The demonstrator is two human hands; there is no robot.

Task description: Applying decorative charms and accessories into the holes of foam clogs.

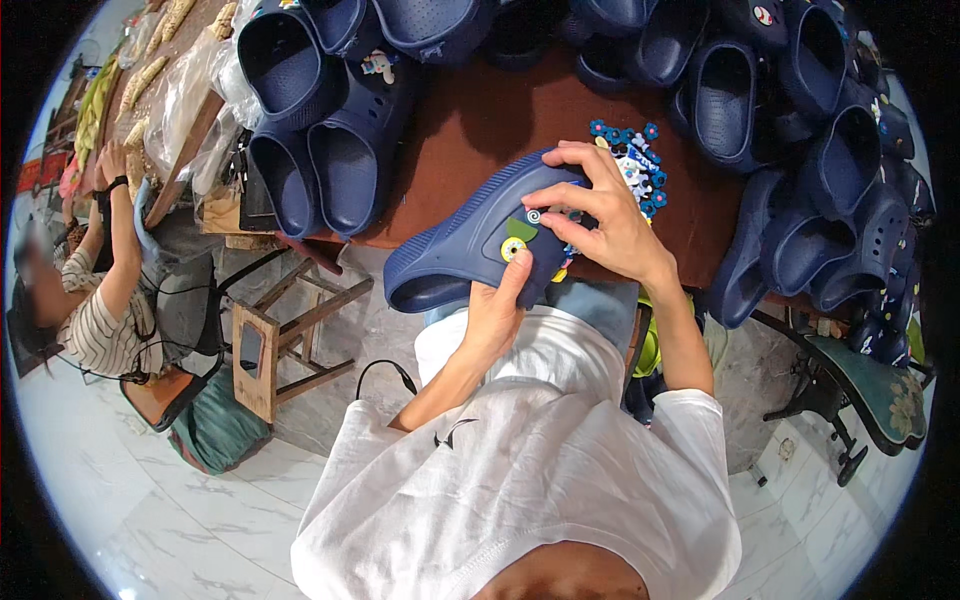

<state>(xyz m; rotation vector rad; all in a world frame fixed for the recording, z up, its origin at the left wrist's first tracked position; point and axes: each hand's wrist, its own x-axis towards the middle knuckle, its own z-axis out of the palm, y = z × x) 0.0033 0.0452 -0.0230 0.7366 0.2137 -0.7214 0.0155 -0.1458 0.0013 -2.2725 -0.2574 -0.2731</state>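
A dark blue foam clog is held tilted over my lap, its foot opening to the left. My left hand grips it from below, the thumb on its upper and the other fingers mostly hidden. My right hand bends over the toe, with thumb and index finger close together in a pinch beside the charms; what lies between them is too small to make out. On the clog's upper sit a pink-and-white swirl charm, a green charm and a round yellow-and-white charm.
A heap of small blue and white charms lies on the brown table beyond my right hand. Many blue clogs ring the far and right sides. A wooden stool stands left; another person sits farther left.
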